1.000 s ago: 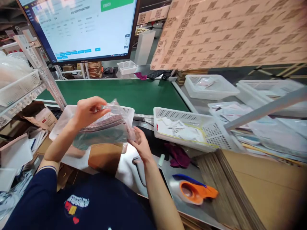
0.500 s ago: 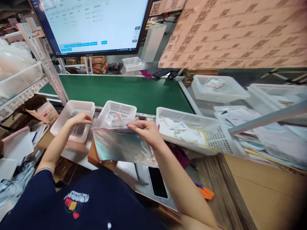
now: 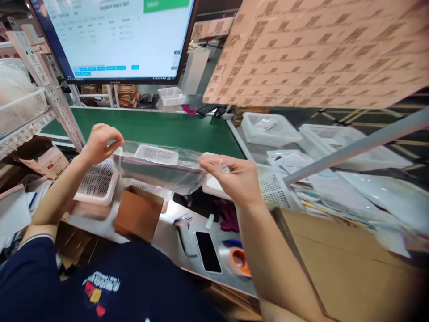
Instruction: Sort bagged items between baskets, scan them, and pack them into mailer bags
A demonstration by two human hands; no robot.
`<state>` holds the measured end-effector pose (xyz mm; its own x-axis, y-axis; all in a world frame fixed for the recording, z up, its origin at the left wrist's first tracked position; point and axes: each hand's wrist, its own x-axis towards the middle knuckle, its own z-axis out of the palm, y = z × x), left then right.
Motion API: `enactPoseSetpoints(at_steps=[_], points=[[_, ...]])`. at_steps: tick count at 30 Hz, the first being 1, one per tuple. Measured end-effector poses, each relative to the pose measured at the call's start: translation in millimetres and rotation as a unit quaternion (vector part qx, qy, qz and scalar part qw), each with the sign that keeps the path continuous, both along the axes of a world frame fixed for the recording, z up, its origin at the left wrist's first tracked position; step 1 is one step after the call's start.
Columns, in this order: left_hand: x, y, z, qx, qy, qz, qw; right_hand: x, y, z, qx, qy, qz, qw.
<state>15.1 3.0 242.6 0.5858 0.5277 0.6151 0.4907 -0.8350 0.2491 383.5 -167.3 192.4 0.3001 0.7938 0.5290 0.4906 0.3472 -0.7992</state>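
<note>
A clear plastic bag (image 3: 157, 172) is stretched between my two hands, raised over the workbench. My left hand (image 3: 102, 142) pinches its upper left corner. At the opposite upper corner, my right hand (image 3: 236, 175) grips the film between thumb and fingers. Through the film I see part of a white perforated basket (image 3: 157, 154); the bag covers much of it. A small open cardboard box (image 3: 138, 212) stands below the bag, close to my body. Another white basket (image 3: 100, 188) sits beneath my left forearm.
A phone (image 3: 208, 252), an orange tape roll (image 3: 239, 261) and glasses (image 3: 183, 235) lie on the bench. Behind runs a green conveyor belt (image 3: 161, 123) below a monitor (image 3: 117, 40). A grey pole (image 3: 351, 145) slants across the right side, near flat cardboard (image 3: 351, 268).
My left hand has risen from over the left basket and now grips the bag's corner. The bag has been lifted and spread. My view has shifted right, and a green panel shows on the monitor.
</note>
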Motion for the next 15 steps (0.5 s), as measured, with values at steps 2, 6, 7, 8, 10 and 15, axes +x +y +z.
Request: enactPoseSetpoints(at_steps=[2, 6, 7, 8, 10, 15], points=[[4.6, 5.0, 9.4, 0.038, -0.008, 0.010, 0.999, -1.5, 8.5, 8.7, 0.008, 0.000, 0.003, 1.000], [12.5, 9.3, 24.3, 0.136, -0.033, 0.026, 0.990, -2.1, 19.3, 29.4, 0.008, 0.002, -0.009, 1.000], [13.1, 9.4, 27.7, 0.154, -0.031, 0.024, 0.987, -1.6, 20.1, 33.8, 0.008, -0.003, -0.011, 1.000], [13.3, 9.2, 31.0, 0.167, -0.025, 0.016, 0.985, -0.8, 20.4, 38.0, 0.004, -0.015, -0.007, 1.000], [12.4, 8.9, 38.3, 0.180, -0.008, 0.003, 0.984, 1.7, 19.5, 46.2, 0.002, -0.035, -0.002, 0.999], [11.7, 9.9, 60.0, 0.168, -0.002, 0.028, 0.985, 7.0, 13.5, 72.3, 0.031, -0.042, -0.020, 0.998]])
